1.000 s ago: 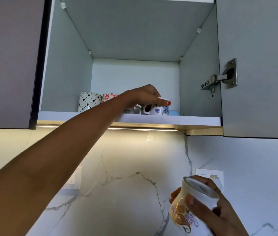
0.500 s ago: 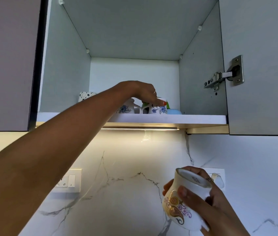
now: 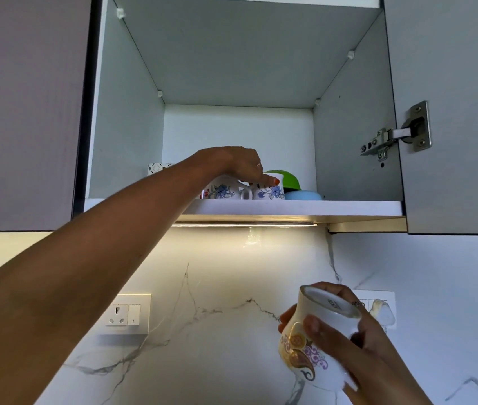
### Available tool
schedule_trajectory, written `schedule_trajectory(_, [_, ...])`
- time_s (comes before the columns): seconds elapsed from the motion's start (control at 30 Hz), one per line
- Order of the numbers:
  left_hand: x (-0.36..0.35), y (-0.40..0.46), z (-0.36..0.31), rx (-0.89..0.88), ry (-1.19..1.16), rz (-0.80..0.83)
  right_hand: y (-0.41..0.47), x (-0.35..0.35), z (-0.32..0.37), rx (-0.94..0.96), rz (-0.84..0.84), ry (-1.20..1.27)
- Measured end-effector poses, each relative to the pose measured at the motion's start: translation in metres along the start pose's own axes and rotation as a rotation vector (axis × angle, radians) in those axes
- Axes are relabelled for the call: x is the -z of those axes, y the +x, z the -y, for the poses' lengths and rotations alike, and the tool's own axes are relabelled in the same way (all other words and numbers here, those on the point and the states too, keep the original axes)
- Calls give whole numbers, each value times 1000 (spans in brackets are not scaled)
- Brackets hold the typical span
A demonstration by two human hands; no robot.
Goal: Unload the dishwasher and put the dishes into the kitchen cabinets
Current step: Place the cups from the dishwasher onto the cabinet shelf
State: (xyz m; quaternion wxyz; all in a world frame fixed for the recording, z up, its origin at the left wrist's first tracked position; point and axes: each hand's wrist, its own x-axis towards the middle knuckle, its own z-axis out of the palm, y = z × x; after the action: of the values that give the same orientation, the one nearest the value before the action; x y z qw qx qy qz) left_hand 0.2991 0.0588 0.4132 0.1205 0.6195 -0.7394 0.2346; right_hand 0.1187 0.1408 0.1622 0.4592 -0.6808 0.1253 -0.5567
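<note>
My left hand [image 3: 232,163] reaches into the open wall cabinet and rests on top of a white cup with blue flowers [image 3: 270,191] that stands on the cabinet shelf [image 3: 334,206]. Its fingers curl over the cup's rim. A second blue-flowered cup [image 3: 221,190] stands just left of it, partly behind my wrist. Low at the right, my right hand [image 3: 357,349] grips a cream mug with gold and purple paisley [image 3: 308,340], held tilted with its base turned up towards me.
A green bowl [image 3: 286,179] and a pale blue dish [image 3: 303,194] sit at the shelf's right. A black-and-white patterned mug [image 3: 157,168] stands at the back left. The cabinet door [image 3: 451,112] hangs open at the right. Marble backsplash with sockets [image 3: 128,314] lies below.
My left hand has drawn slightly left and its arm has dropped, uncovering the green bowl. My right hand has lifted the paisley mug a little. The view has tilted up.
</note>
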Motion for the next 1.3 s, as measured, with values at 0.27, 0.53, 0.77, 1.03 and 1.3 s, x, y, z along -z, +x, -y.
schedule_trajectory(0.27, [-1,-29,29,23,-315,-17,29,-9,49,89,-8,-74])
schedule_trajectory(0.53, [-23,-39,59,35,-676,-10,94,-25,90,188,-86,-83])
schedule_trajectory(0.77, [-29,-30,55,37,-546,-75,153,-29,109,225,-236,-187])
schedule_trajectory(1.03, [-28,-29,48,-14,-352,-112,210,-39,114,169,-247,-478])
schedule_trajectory(1.3, [-31,-28,56,37,-481,-99,244,-46,112,108,-240,-567])
